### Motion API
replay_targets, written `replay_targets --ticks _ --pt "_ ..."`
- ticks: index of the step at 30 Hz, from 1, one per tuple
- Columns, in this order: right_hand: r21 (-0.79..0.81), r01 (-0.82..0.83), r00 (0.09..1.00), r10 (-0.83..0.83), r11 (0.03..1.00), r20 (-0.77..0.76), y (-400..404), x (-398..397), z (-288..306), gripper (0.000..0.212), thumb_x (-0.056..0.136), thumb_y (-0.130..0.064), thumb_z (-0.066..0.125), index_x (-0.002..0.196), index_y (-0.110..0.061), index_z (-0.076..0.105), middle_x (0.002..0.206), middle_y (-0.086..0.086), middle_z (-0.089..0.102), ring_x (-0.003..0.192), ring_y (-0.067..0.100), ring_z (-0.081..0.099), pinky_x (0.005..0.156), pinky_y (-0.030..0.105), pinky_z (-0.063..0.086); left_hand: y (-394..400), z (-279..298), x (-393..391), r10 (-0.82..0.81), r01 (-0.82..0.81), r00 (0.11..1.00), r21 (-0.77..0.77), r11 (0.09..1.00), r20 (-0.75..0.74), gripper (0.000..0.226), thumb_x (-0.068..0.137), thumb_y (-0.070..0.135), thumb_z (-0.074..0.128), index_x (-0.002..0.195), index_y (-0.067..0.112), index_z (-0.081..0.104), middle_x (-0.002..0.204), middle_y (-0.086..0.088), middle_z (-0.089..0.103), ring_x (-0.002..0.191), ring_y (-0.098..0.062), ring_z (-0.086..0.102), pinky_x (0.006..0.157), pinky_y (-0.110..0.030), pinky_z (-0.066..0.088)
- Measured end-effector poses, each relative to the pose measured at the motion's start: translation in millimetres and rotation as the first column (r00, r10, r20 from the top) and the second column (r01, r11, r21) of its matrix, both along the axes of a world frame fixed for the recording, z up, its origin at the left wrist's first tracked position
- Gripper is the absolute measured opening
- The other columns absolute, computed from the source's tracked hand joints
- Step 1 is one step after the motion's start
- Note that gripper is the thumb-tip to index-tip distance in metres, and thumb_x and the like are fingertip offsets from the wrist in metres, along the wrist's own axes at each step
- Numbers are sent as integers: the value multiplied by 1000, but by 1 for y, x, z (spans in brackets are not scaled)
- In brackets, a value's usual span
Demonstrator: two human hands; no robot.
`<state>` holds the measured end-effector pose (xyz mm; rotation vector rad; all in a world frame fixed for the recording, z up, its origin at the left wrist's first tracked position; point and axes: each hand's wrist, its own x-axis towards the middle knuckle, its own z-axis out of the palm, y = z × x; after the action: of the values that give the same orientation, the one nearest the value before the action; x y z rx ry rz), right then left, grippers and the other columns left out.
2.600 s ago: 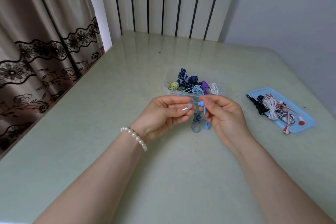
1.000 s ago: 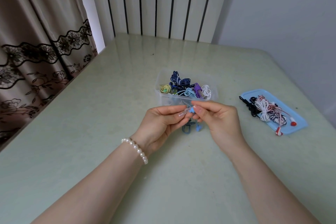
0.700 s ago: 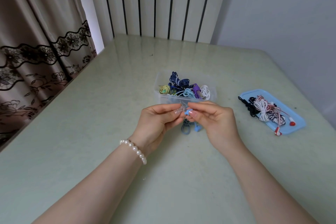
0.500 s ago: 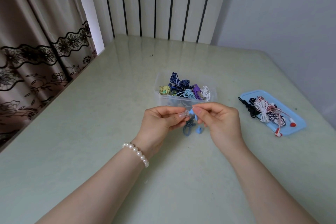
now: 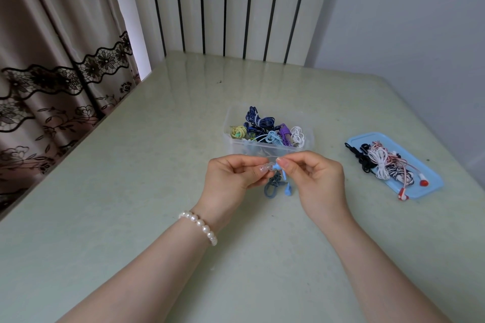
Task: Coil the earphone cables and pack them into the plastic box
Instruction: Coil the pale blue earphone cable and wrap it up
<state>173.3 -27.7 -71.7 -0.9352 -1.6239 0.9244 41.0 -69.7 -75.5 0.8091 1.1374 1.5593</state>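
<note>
Holding blue earphone (image 5: 275,181) — still pinched

A single wide-angle view looks from the person's head, forward and down across the pale green glossy desk (image 5: 131,191). Both bare forearms reach in from the bottom edge, close to the lens. It faces the white black-striped panelled wall (image 5: 236,2) behind the desk's far edge.
</note>
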Motion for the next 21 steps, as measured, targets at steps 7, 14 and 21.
replay_targets --ticks 7,14,21 --pt "1 41 999 -41 999 27 1 0 -3 28 80 -6 67 67 -31 64 67 10 69 64 30 62 59 32 51 -1 0 2 -33 35 998 18 999 -56 12 80 -11 58 85 -4 66 65 -4 72 62 -12 69 65 -21 57" --pt "-27 61 998 -60 998 37 0 -2 -4 30 79 -5 67 66 -32 64 60 -13 67 60 24 63 59 34 51 -1 1 2 -58 60 995 18 998 -77 14 81 -12 57 83 -3 67 69 -6 72 65 -14 70 68 -22 57" --pt "-19 109 992 -107 994 61 -2 -5 -4 30 80 -4 66 66 -31 63 62 -12 66 56 5 61 61 32 53 -2 4 3 -79 80 995 -1 997 -65 16 82 -13 55 82 -1 66 67 -5 72 64 -13 70 64 -19 56"
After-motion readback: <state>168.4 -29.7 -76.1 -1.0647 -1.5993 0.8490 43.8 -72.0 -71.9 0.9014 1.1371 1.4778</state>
